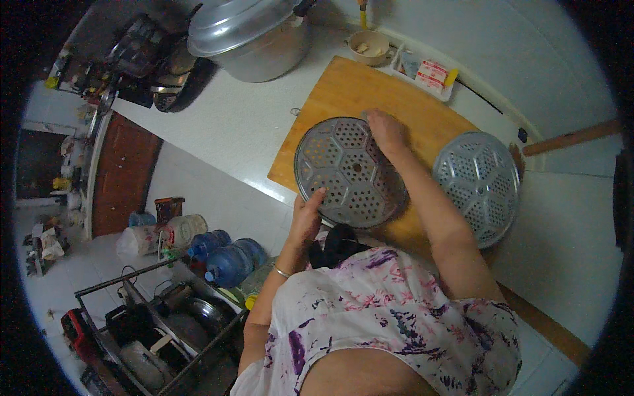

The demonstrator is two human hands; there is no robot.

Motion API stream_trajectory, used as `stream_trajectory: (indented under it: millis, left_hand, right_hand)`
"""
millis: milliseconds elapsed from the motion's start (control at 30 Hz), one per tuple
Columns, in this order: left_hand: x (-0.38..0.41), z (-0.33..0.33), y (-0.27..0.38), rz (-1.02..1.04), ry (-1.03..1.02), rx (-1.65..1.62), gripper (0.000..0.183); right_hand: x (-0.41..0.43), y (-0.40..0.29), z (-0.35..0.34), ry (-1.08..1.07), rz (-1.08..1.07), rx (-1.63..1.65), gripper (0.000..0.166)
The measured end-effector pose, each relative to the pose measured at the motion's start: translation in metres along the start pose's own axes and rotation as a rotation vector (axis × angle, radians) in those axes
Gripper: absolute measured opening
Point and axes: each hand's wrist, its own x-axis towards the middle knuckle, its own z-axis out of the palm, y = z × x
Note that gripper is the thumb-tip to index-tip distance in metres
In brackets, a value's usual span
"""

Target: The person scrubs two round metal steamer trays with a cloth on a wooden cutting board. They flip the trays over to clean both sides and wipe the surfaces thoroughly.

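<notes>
In front of my body I hold a round perforated metal steamer plate [342, 173], tilted over a wooden cutting board [322, 94]. My left hand [307, 215] grips its lower left rim, the thumb lying on the pierced face. At the upper right rim is my right hand [389, 131], its fingers curled. A small greyish bit shows at those fingertips, too blurred to name, and whether they pinch it or the rim is unclear. A second perforated steamer plate [478, 185] stands to the right of my right forearm, leaning at the board's right end.
A large lidded aluminium pot [257, 54] stands on the white counter [237, 119]. Behind the board are a small bowl [369, 49] and a white tray [448, 94] with packets. A metal rack [143, 282] with pans and blue water bottles [233, 262] occupy the floor at left.
</notes>
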Motion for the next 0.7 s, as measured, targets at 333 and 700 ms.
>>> stream_trajectory:
  millis: [333, 700]
  left_hand:
    - [0.002, 0.005, 0.002, 0.023, -0.040, -0.125, 0.041]
    - [-0.007, 0.006, 0.004, 0.113, -0.007, -0.077, 0.045]
  right_hand:
    - [-0.035, -0.144, -0.054, -0.137, -0.332, 0.227, 0.011]
    - [-0.038, -0.035, -0.082, -0.103, 0.142, 0.045, 0.013]
